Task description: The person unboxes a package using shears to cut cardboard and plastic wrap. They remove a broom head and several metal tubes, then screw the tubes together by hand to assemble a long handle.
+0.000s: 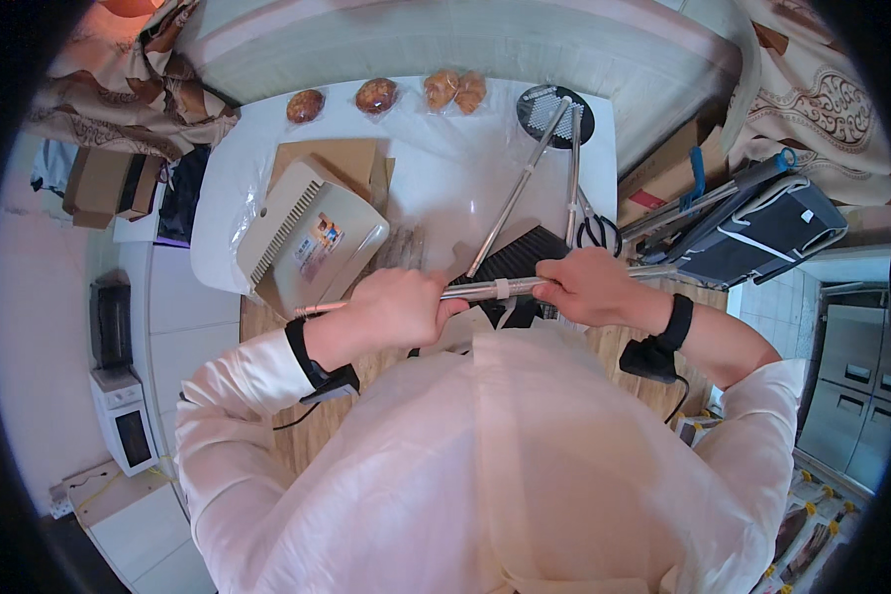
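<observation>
My left hand [398, 305] and my right hand [586, 285] are both closed around a metal pole [480, 292], held level near the table's front edge. A pale collar [503, 289] sits on the pole between them. Beyond my left hand lies a beige dustpan [332, 233] with a toothed edge and a sticker. Just past the pole is a black ridged piece [520, 252], partly hidden by my hands. Two more metal poles [523, 178] lie on the table, their far ends over a round black disc [586, 121] with a pale studded middle. Black-handled scissors [596, 226] lie near my right hand.
Wrapped bread [375, 96] lies along the back of the white table [436, 144]. Cardboard [351, 156] and clear plastic wrap lie by the dustpan. A folded dark item [767, 228] and cardboard box [668, 173] stand at the right. Left are white cabinets [193, 307].
</observation>
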A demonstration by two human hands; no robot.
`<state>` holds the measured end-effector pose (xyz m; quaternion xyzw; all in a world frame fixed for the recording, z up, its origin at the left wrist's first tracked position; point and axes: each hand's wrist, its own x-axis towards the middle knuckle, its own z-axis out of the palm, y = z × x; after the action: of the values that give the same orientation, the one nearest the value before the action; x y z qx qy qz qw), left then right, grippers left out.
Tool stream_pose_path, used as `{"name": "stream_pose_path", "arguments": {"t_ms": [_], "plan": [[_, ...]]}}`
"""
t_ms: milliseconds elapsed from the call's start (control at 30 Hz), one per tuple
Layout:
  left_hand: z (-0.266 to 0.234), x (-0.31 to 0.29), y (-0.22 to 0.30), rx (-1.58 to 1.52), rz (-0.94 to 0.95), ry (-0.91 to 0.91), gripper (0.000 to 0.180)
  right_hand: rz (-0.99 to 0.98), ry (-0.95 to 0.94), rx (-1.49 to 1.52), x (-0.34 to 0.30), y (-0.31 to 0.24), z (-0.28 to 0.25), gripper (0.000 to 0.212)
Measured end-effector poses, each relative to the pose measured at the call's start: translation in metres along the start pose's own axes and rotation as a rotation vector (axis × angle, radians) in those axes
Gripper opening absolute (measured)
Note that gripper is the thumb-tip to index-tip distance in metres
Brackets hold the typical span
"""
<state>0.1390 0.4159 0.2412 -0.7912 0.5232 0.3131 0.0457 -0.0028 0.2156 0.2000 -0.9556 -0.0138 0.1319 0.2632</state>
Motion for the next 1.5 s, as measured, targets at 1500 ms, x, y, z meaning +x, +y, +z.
{"name": "stream_pose_path", "arguments": {"t_ms": [1500], "plan": [[0.019,0.018,-0.026,0.139,0.152,0.667,0.02,-0.078,0.498,0.005,0.016,-0.001,0.028,0.03]]}}
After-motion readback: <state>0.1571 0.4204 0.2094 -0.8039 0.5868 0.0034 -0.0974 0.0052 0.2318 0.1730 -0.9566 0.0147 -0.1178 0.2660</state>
